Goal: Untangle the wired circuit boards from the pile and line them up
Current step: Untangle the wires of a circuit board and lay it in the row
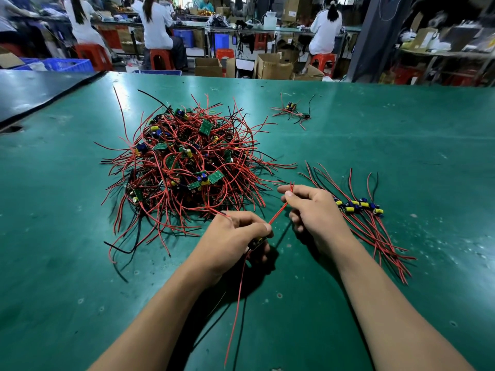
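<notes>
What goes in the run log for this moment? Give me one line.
step: untangling | left hand: grips circuit board | right hand: pinches red wire | pile: ahead left | lined-up row: right of hands

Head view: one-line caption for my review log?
Left hand grips a circuit board while right hand pinches the red wire running from it, between the tangled pile and the lined-up row.

Bright overhead light glares off the table [375, 135]; edges bend, background perhaps blurred.

Close together, left hand [235, 232] and right hand [317, 214], fingers [296, 189] curled.
</notes>
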The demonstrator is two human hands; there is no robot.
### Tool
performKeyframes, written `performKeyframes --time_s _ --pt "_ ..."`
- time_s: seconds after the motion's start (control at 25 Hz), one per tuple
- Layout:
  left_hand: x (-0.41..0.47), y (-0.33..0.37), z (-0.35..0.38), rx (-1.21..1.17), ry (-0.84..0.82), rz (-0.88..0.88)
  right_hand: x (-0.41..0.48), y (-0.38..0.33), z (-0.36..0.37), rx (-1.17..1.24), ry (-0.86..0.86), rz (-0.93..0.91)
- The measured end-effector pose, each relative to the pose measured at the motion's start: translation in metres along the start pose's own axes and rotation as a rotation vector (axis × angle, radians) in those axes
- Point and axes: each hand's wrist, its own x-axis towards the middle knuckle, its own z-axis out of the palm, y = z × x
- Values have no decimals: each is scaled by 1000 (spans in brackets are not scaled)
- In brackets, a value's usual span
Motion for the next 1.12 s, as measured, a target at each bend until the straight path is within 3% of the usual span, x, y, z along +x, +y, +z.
performKeyframes --time_s 0.36,0.64,0.76,0.96,1.12 --pt "-1 2 -1 -20 -1 -24 -1 2 -4 -58 73 -147" --pt "-1 -1 0 -62 35 -26 -4 -3 -1 157 41 -24" --pt "1 -4 1 -80 64 -19 -9 -6 1 268 -59 77" --pt "2 -7 3 -106 77 28 -22 -1 12 171 -271 92" --pt "3 -7 2 -3 94 29 -15 -3 6 109 -112 111"
